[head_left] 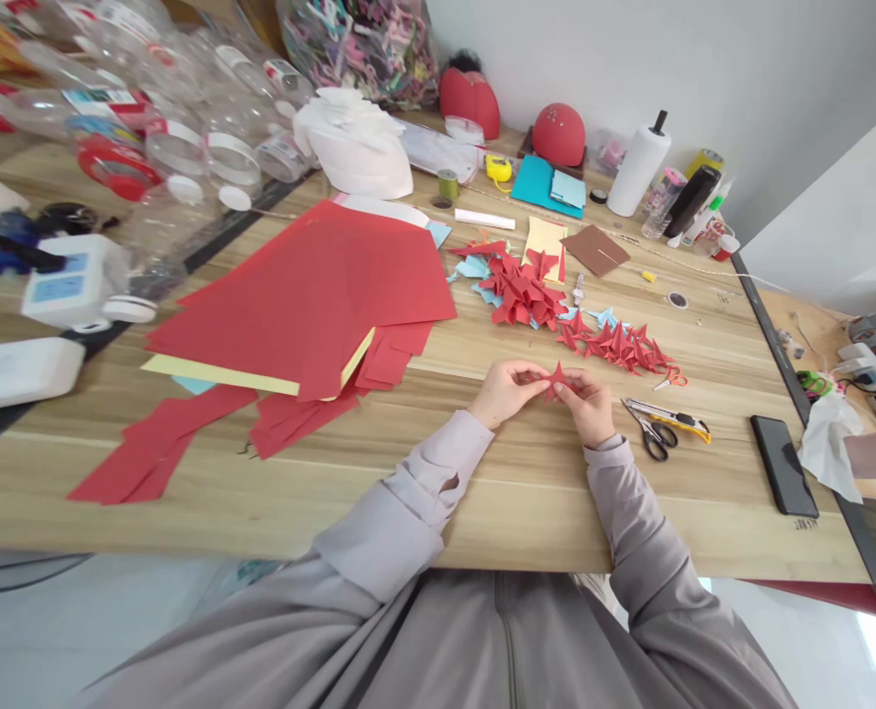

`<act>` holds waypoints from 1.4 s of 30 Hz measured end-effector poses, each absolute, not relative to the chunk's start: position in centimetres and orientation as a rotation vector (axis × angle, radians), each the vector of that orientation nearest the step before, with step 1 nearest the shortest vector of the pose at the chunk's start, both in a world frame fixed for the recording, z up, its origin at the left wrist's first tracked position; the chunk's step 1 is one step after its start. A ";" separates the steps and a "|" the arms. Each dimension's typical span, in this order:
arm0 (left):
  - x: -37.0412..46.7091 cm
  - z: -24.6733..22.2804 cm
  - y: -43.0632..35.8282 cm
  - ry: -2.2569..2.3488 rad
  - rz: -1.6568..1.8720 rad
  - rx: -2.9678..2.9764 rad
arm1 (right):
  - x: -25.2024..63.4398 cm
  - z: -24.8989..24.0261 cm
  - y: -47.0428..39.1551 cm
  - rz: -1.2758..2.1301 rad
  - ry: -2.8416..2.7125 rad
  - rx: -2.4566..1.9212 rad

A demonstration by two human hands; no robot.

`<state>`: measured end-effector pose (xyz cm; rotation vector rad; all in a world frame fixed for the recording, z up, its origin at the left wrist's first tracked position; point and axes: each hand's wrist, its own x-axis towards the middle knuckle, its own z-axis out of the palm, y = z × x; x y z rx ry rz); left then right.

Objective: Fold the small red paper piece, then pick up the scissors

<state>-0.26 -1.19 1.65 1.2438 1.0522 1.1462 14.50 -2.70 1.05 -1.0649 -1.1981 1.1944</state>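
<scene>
Grey sleeves (408, 512) reach forward from the bottom of the view onto the wooden surface (527, 492), and both hands meet just above it. Left hand (503, 392) and right hand (592, 406) are each pinched closed on opposite sides of a small red folded paper piece (556, 379), a pointed, star-like shape held between the fingertips, near the middle of the surface. Judging by the grip, a fold on this piece is being pressed or shaped, and the next crease would call for steady, fine fingertip pressure without crushing the points. Just beyond lies a pile of finished red folded pieces (556, 310), with a few light blue ones among them. Scissors (652, 431) and a yellow utility knife (678, 418) lie just right of the right hand; a stack of red paper sheets (312, 295) lies to the left.
</scene>
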 end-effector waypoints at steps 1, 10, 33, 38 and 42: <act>-0.2 1.6 -1.2 1.038 1.157 1.206 | 14.5 1.1 -2.7 1.198 -1.184 -1.063; -0.2 1.8 -1.1 0.897 1.115 0.960 | 14.8 0.9 -2.8 1.176 -1.200 -0.997; -0.4 2.3 -1.1 0.764 1.079 0.873 | 15.1 1.3 -3.0 1.062 -1.264 -1.041; -0.5 2.0 -1.2 0.909 1.099 1.145 | 15.5 1.0 -2.8 0.935 -1.418 -1.020; -0.6 1.8 -1.2 0.955 1.084 1.235 | 15.6 0.8 -2.8 0.905 -1.483 -1.067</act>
